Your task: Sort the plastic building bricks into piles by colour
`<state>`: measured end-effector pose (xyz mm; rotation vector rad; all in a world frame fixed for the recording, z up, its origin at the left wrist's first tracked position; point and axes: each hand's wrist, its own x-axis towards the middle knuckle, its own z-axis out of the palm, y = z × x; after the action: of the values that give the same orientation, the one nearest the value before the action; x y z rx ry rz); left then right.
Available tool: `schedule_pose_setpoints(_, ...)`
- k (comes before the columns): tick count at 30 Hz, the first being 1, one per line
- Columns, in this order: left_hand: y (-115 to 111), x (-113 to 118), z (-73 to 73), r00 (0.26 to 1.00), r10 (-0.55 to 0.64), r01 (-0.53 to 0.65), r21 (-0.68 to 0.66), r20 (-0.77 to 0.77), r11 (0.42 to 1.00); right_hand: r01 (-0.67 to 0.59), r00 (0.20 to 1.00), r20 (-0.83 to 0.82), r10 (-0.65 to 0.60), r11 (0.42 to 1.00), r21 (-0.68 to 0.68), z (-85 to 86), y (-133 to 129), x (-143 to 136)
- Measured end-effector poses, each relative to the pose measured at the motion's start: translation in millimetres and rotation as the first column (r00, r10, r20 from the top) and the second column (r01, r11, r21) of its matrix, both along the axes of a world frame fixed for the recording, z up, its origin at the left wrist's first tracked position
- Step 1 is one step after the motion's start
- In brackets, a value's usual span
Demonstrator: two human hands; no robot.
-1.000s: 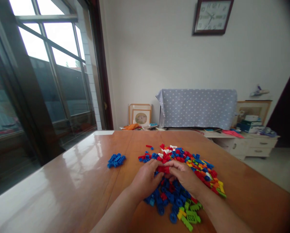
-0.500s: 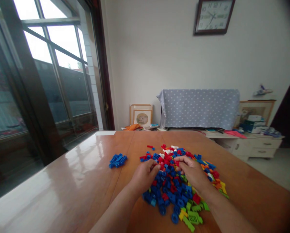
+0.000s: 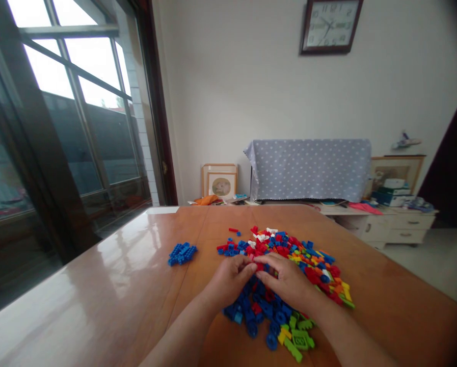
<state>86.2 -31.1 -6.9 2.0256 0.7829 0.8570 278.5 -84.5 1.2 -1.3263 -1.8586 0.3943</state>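
Observation:
Over a heap of colourful plastic building blocks (image 3: 264, 308), my two hands meet fingertip to fingertip. My left hand (image 3: 232, 278) is closed, thumb and index finger pinched on a red building block (image 3: 252, 259). From the right, my right hand (image 3: 284, 278) closes its fingers around a red block at the same spot. Whether these are one piece or two joined pieces is hard to make out. Blue pieces lie mostly below the hands, red and white ones beyond. A separate cluster of blue blocks (image 3: 182, 253) sits to the left.
The wooden table (image 3: 136, 306) is glossy. A red stick piece (image 3: 233, 230) lies past the heap. Green blocks (image 3: 300, 339) are at its near edge, yellow and orange ones at its right. Behind stands a white cabinet (image 3: 400, 229) and a cloth-covered object (image 3: 308, 168).
My right hand has moved left with its red block, until its fingertips meet those of my left hand. The view has shifted slightly to the right.

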Motion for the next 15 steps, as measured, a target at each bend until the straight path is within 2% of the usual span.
schedule_pose_setpoints(2, -0.3, -1.0, 2.7, 1.000, -0.019, 0.019, -0.028, 0.020, 0.999, 0.017, 1.000, 0.012, -0.017, 1.000, 0.011, -0.9, 1.0, -0.3)
schedule_pose_setpoints(4, 2.9, -5.4, 4.8, 0.999, 0.030, -0.029, -0.025, 0.043, 0.999, 0.102, 0.994, 0.033, -0.103, 0.994, 0.031, -4.0, 5.0, 6.9)
schedule_pose_setpoints(6, 9.8, -13.1, 5.5, 0.990, 0.139, -0.139, -0.006, 0.040, 0.990, 0.225, 0.972, 0.059, -0.229, 0.972, 0.066, -7.9, 9.8, 18.6)
schedule_pose_setpoints(10, 28.6, -33.6, 2.0, 0.937, 0.347, -0.344, 0.053, -0.042, 0.937, 0.440, 0.890, 0.079, -0.448, 0.892, 0.108, -12.6, 14.0, 37.0)
schedule_pose_setpoints(12, 36.8, -43.3, -1.6, 0.907, 0.410, -0.403, 0.089, -0.097, 0.911, 0.450, 0.883, 0.080, -0.462, 0.883, 0.131, -11.7, 12.6, 37.1)
schedule_pose_setpoints(15, 44.7, -54.6, -6.3, 0.870, 0.457, -0.440, 0.125, -0.187, 0.889, 0.318, 0.932, 0.112, -0.345, 0.925, 0.207, -7.2, 7.2, 24.1)
